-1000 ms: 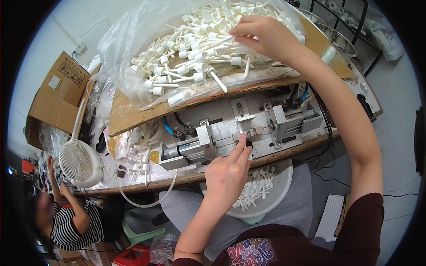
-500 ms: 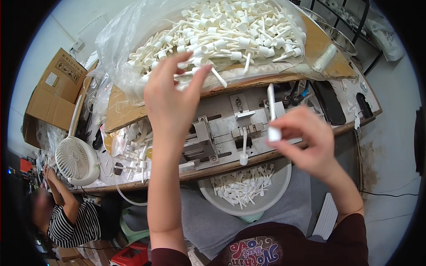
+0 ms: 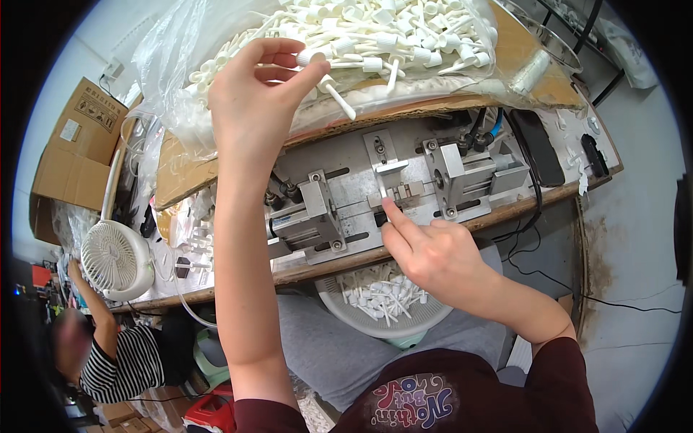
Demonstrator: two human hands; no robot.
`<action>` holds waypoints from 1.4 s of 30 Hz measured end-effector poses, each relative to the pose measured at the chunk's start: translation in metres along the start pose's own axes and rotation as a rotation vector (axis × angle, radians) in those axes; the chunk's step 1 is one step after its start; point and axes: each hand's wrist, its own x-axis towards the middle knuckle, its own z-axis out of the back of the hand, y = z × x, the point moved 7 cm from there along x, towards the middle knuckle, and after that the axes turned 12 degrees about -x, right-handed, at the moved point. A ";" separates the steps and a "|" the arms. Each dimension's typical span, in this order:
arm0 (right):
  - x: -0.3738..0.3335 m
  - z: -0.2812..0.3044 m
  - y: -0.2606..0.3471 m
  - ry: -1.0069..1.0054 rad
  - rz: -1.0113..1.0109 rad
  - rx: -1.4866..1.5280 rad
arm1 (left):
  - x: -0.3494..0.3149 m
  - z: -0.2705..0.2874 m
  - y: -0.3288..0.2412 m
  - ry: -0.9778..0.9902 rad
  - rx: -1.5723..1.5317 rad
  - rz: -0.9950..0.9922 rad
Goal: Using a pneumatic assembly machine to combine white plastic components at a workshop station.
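While many white plastic sticks with ribbed caps (image 3: pixel 382 297) are lying in the round, pale, perforated plastic basket (image 3: pixel 333 301) nearest the body, part of the batch is looking handled. Just beyond, one white plastic piece (image 3: pixel 383 189) is sitting in the silver metal fixture (image 3: pixel 409 190) on the wood-edged bench (image 3: pixel 343 263), and farther off a large heap of white capped sticks (image 3: pixel 361 40) is filling a clear plastic bag (image 3: pixel 170 65) on a brown cardboard sheet (image 3: pixel 186 177), so plenty is apparently remaining. Nearer of the two, the right hand (image 3: pixel 437 257) is pointing forward with its back upward, its straight index finger resting on the seated piece and its other fingers curling under; whether the hidden palm is holding anything, I cannot tell. Farther out, the left hand (image 3: pixel 256 94) is hovering at the heap's front edge, partly open, its thumb and fingertips standing apart around one white ribbed cap (image 3: pixel 312 56); whether they are gripping it is not showing clearly.
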 end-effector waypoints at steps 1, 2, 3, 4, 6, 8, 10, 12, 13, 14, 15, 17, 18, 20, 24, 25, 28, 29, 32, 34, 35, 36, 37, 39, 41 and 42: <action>0.003 0.000 0.001 0.006 0.008 -0.004 | -0.009 0.005 -0.010 -0.022 -0.030 -0.008; 0.004 -0.001 0.000 0.019 0.010 0.001 | -0.016 0.006 -0.013 -0.014 -0.088 -0.031; 0.004 -0.002 0.000 0.032 0.012 0.006 | -0.023 0.007 -0.017 -0.008 -0.146 -0.054; 0.004 -0.003 -0.001 0.047 0.012 0.008 | -0.032 0.007 -0.021 0.001 -0.207 -0.078; 0.004 -0.002 -0.004 0.078 0.024 0.006 | -0.051 0.005 -0.031 0.056 -0.205 -0.054; 0.006 0.003 -0.009 0.072 0.015 0.085 | -0.072 0.008 -0.038 0.092 -0.248 -0.113; 0.011 0.005 -0.025 0.039 -0.028 0.236 | -0.094 0.005 -0.043 0.154 -0.155 -0.114; 0.025 0.015 -0.053 0.016 -0.133 0.357 | -0.119 0.005 -0.037 0.207 -0.059 -0.152; 0.035 0.029 -0.072 -0.172 -0.146 0.268 | -0.130 0.002 -0.039 0.239 -0.013 -0.163; 0.044 0.038 -0.090 -0.360 -0.154 0.188 | -0.142 -0.001 -0.038 0.269 0.041 -0.167; 0.053 0.041 -0.109 -0.421 -0.180 0.077 | -0.153 -0.006 -0.037 0.278 0.074 -0.173; 0.068 0.038 -0.140 -0.424 -0.262 -0.017 | -0.170 -0.019 -0.033 0.296 0.135 -0.191; 0.075 0.031 -0.152 -0.366 -0.318 0.005 | -0.174 -0.026 -0.033 0.323 0.195 -0.207; 0.084 0.015 -0.172 -0.290 -0.393 0.103 | -0.182 -0.037 -0.031 0.371 0.328 -0.231; 0.088 0.006 -0.171 -0.310 -0.342 0.103 | -0.190 -0.051 -0.016 0.392 0.391 -0.225; 0.086 0.011 -0.166 -0.335 -0.299 0.026 | -0.189 -0.054 -0.014 0.389 0.413 -0.234; 0.086 -0.010 -0.181 -0.182 -0.386 0.224 | -0.181 -0.057 -0.014 0.394 0.418 -0.238; 0.087 -0.011 -0.184 -0.159 -0.393 0.279 | -0.180 -0.057 -0.013 0.398 0.413 -0.226; 0.088 -0.012 -0.185 -0.118 -0.405 0.382 | -0.179 -0.059 -0.010 0.405 0.393 -0.192; 0.085 -0.010 -0.181 -0.127 -0.406 0.369 | -0.178 -0.057 -0.009 0.409 0.371 -0.173; 0.085 -0.008 -0.179 -0.138 -0.412 0.432 | -0.177 -0.057 -0.010 0.428 0.373 -0.182; 0.086 -0.006 -0.177 -0.148 -0.418 0.496 | -0.174 -0.057 -0.012 0.448 0.375 -0.192; 0.087 -0.004 -0.177 -0.162 -0.423 0.560 | -0.170 -0.055 -0.014 0.468 0.379 -0.204; 0.084 -0.005 -0.178 -0.175 -0.374 0.621 | -0.155 -0.049 -0.023 0.471 0.271 -0.173; 0.079 -0.001 -0.176 -0.281 -0.275 0.654 | -0.133 -0.036 -0.033 0.386 0.209 -0.241; 0.073 0.002 -0.176 -0.269 -0.301 0.584 | -0.117 -0.026 -0.038 0.300 0.212 -0.297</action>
